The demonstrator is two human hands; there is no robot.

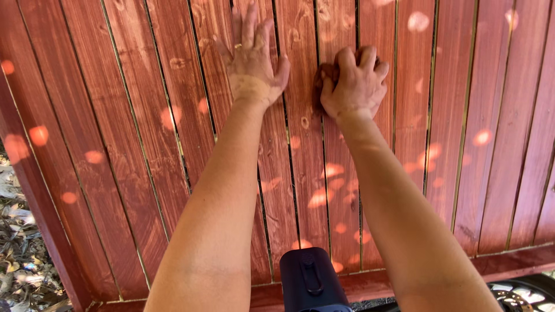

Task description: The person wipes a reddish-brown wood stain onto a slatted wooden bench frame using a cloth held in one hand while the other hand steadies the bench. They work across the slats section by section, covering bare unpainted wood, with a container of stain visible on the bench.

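A red-brown slatted wooden panel [133,127] fills the view, flecked with spots of sunlight. My left hand [252,58] lies flat on the slats with fingers spread, a ring on one finger. My right hand [354,84] is curled on a small brown pad or cloth [325,78] pressed against the wood, to the right of the left hand. Most of the pad is hidden under my fingers.
A black device [312,280] juts up at the bottom centre between my forearms. Dry leaves and ground [17,254] show at the lower left beyond the panel's edge. A dark round object [523,294] sits at the bottom right corner.
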